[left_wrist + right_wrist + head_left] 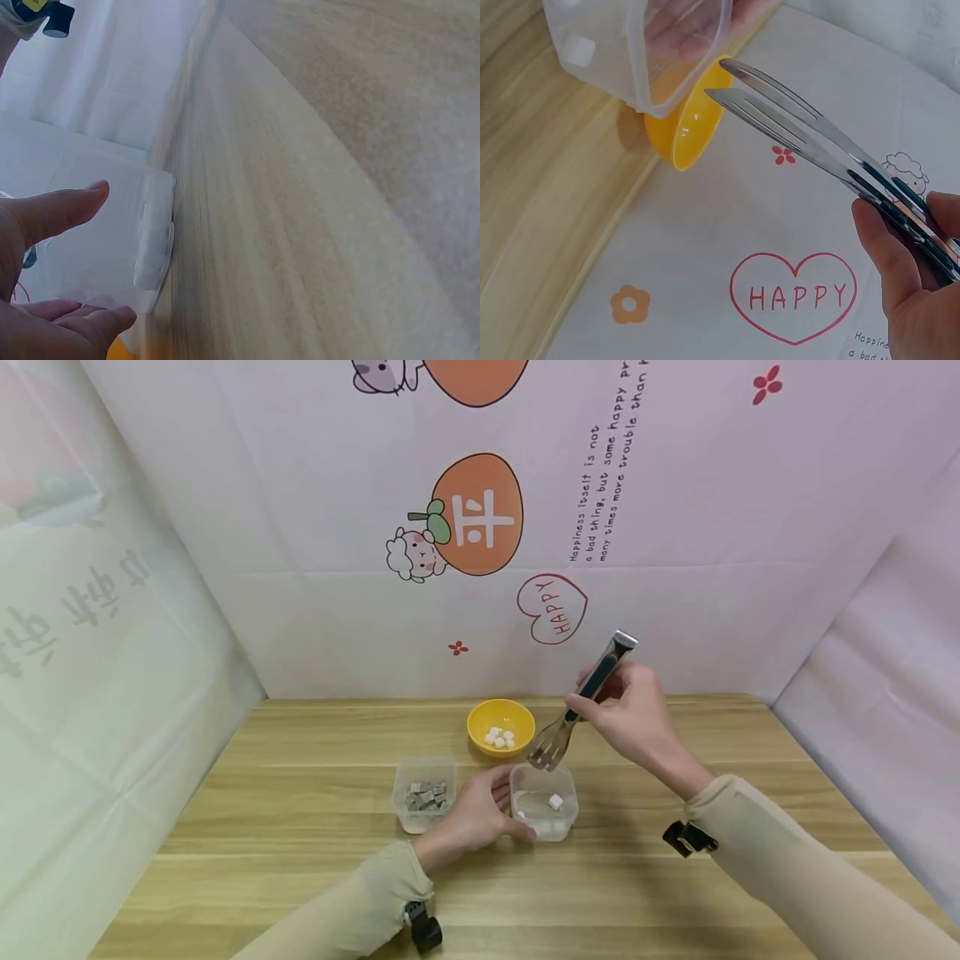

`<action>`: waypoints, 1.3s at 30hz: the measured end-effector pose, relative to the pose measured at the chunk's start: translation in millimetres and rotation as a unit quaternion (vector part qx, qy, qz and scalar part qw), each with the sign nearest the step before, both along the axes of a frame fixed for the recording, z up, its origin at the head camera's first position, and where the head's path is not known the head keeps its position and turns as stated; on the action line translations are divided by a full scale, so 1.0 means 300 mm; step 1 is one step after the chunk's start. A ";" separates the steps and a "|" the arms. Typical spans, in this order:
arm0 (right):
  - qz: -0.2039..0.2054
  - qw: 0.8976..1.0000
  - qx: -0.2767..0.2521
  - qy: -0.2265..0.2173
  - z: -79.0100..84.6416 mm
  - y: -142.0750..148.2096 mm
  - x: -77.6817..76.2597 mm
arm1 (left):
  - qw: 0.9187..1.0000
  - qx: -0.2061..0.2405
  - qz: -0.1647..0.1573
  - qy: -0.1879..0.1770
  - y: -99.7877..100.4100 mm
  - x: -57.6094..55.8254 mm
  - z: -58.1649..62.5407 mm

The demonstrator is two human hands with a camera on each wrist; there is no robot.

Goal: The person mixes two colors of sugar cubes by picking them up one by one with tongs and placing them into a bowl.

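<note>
My right hand [637,714] holds a pair of metal tongs [600,677] with dark grips, pinched between thumb and fingers. The slotted tips point down over the back rim of a clear plastic container [547,832]. In the right wrist view the tongs [795,135] have a narrow gap between their tips and nothing in it. My left hand [476,814] grips that container's left side, thumb in front and fingers behind. One white cube [556,802] shows plainly inside, with more white pieces along the bottom. Behind it, a yellow bowl [501,714] contains several white pieces [500,739].
Left of my left hand stands a second clear container [405,768] with several grey cubes [426,795]. All of it is on a wood-grain table [315,860]. A printed white sheet [337,635] rises at the table's back edge, and pale cloth hangs at both sides.
</note>
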State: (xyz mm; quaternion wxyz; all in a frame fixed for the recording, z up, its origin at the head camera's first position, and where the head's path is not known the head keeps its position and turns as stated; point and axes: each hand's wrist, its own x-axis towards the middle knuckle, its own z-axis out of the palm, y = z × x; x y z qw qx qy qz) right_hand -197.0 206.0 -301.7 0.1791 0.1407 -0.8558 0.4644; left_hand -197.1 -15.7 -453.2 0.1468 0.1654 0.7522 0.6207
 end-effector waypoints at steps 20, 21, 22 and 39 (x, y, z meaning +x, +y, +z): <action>0.047 0.996 0.073 -0.011 -0.127 -0.009 0.054 | 1.000 -0.019 0.003 0.001 -0.007 0.003 0.005; 0.052 0.996 0.073 -0.010 -0.133 -0.009 0.053 | 1.000 -0.020 0.003 0.001 -0.007 0.003 0.005; 0.057 0.996 0.074 -0.008 -0.138 -0.009 0.052 | 1.000 -0.021 0.002 0.001 -0.007 0.002 0.004; 0.128 0.990 0.054 -0.009 -0.204 -0.005 0.027 | 1.000 -0.011 -0.003 0.002 -0.003 0.005 0.006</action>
